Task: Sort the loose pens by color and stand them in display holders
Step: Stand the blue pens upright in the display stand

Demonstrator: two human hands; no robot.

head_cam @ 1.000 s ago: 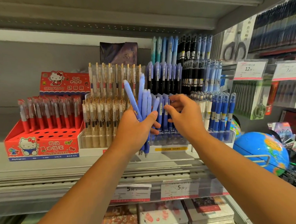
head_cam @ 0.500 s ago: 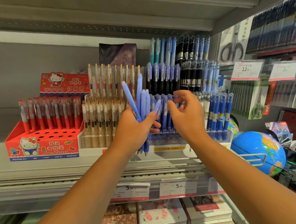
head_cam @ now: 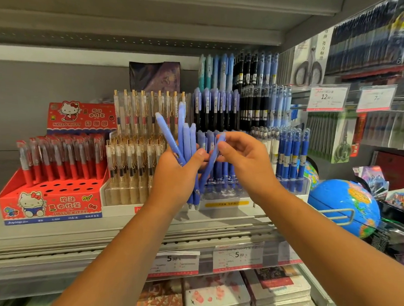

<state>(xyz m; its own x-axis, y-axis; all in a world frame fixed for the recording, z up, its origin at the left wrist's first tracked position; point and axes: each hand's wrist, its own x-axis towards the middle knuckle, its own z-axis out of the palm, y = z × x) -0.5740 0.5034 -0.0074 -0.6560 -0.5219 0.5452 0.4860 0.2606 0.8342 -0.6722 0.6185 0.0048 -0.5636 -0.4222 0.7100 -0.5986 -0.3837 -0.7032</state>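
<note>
My left hand grips a fanned bunch of light blue pens, tips down, in front of the shelf. My right hand pinches the upper end of one more light blue pen, which slants down to the left and crosses beside the bunch. Behind both hands stands a clear tiered display holder with rows of light blue, black and dark blue pens; its front row has open holes.
A red Hello Kitty pen box with red pens sits at the left, a holder of gold-trimmed clear pens beside it. A blue globe stands at the right. Price tags line the shelf edge; notebooks lie below.
My right hand has pulled back from the holder's blue pens and now pinches a single pen next to the left hand's bunch. The left hand has held its place.
</note>
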